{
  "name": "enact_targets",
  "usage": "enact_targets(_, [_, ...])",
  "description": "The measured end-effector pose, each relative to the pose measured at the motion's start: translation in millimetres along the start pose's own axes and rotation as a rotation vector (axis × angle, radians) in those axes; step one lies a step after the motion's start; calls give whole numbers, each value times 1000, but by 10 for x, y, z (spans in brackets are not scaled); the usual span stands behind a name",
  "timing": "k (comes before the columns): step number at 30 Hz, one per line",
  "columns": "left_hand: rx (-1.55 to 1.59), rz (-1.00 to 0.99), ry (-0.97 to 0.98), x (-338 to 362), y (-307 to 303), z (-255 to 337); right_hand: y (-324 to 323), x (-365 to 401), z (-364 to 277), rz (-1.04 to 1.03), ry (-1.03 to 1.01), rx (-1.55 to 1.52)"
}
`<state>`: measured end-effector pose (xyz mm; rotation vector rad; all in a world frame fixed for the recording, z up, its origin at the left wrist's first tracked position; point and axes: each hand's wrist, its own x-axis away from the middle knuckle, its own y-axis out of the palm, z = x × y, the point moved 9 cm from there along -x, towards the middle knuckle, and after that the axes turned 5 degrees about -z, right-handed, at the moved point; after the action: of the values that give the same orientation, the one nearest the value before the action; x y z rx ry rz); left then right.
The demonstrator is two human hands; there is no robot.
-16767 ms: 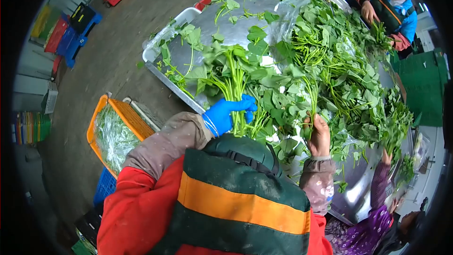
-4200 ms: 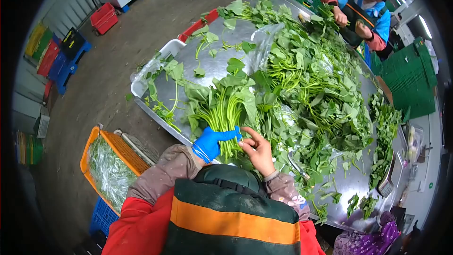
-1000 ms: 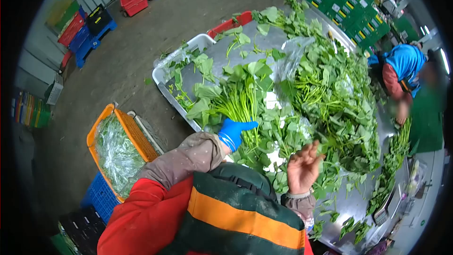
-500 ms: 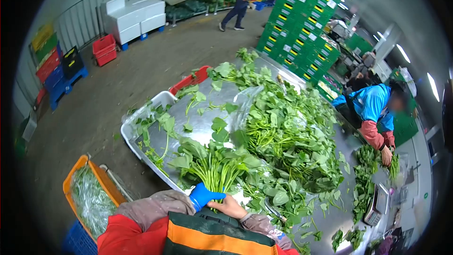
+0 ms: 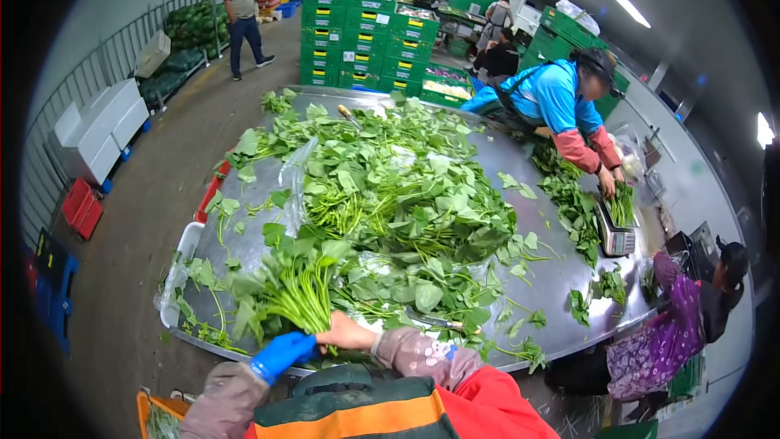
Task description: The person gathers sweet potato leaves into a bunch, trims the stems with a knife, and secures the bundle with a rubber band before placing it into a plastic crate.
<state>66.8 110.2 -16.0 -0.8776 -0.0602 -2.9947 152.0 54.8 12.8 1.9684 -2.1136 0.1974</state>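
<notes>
Counter (image 5: 508, 150): 1, smooth grey metal, bare patches glossy; takes up most of the view. Crates (image 5: 349, 24): green ribbed plastic, stacked in at least 3 columns past the far edge. Workers across the counter: 2. One in a blue top (image 5: 544, 97) leans in at the far right; one in purple (image 5: 666, 341) is at the near right corner. A third person (image 5: 241, 16) stands in the aisle, far left.

Pile (image 5: 406, 195): 1, broad leaves and thin pale-green stems, tangled; covers mid-counter, directly beyond the hands. White boxes (image 5: 101, 130): smooth, on the floor at left; count unclear. Red bin (image 5: 81, 210): 1, near them.

Bunch (image 5: 296, 289): 1, leaves fanned, stems gathered, above the counter's near edge. Left hand (image 5: 284, 354), blue glove, holds it by the stem ends. Right hand (image 5: 345, 333), bare, touches the same stems from the right; how tightly its fingers close, cannot tell.

Scale (image 5: 619, 242): 1, boxy, a second bunch (image 5: 621, 205) on it. Clear film (image 5: 294, 183): 1 crumpled strip, left of the pile. Knife (image 5: 443, 323): 1, thin, just beyond the right sleeve.
</notes>
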Motion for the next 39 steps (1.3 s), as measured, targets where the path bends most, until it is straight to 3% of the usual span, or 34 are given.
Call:
enact_targets(1, [22, -93, 124, 264, 138, 276, -107, -2, -36, -7, -31, -28])
enact_targets(3, [-413, -160, 99, 708, 367, 864, -210, 37, -64, -34, -14, -76])
enact_targets(5, [-904, -49, 786, 1009, 649, 1775, -126, 102, -222, -151, 32, -31])
enact_targets(7, [-1447, 184, 818, 1064, 824, 2135, 91, 221, -397, -251, -13, -268])
enact_targets(8, [-1562, 289, 971, 890, 791, 2037, 224, 247, -367, -358, -21, -122])
enact_targets(9, [-1514, 182, 768, 669, 706, 1883, 293, 300, -329, -443, -35, 33])
enact_targets(10, [-1455, 75, 579, 496, 646, 1702, 368, 355, -356, -424, 31, -199])
enact_targets(11, [-1386, -38, 390, 365, 598, 1476, 389, 378, -296, -478, 47, -198])
enact_targets(12, [-1318, -7, 473, 395, 604, 1441, 401, 369, -155, -533, 100, -225])
enact_targets(16, [-1155, -93, 225, 254, 508, 1067, 459, 490, -259, -609, 236, -331])
enact_targets(18, [-1111, -55, 419, 50, 292, 932, 15, 436, -249, -343, 138, -179])
enact_targets(19, [-1082, -59, 501, 63, 264, 864, -464, 408, -10, -72, 68, 138])
enact_targets(20, [-656, -47, 328, 99, 83, 893, -806, 567, -167, 124, -82, 469])
enact_targets(21, [-228, -7, 121, 113, -104, 892, -1111, 803, -228, 362, 55, 760])
enact_targets(22, [-90, 5, 59, 117, -166, 842, -1374, 986, -124, 406, 215, 839])
enact_targets(23, [45, 26, 6, 96, -204, 757, -1626, 1201, 200, 484, 275, 500])
enact_targets(25, [71, 84, 42, 58, -225, 736, -2037, 1597, 528, 616, 244, 715])
enact_targets(27, [164, 87, 76, -4, -259, 689, -1933, 1891, 447, 594, 470, 1174])
enact_targets(28, [212, 72, 100, -62, -231, 682, -1897, 1942, 563, 557, 488, 1231])
enact_targets(30, [248, 76, 51, -118, -239, 604, -1882, 2013, 944, 562, 569, 1074])
enact_targets(33, [276, 31, 40, -224, -198, 550, -1739, 1964, 960, 641, 421, 1394])
enact_targets(34, [257, 27, 47, -244, -198, 547, -1697, 1947, 962, 635, 476, 1455])
enact_targets(39, [301, 11, 60, -236, -201, 563, -1784, 2134, 1045, 701, 411, 1353])
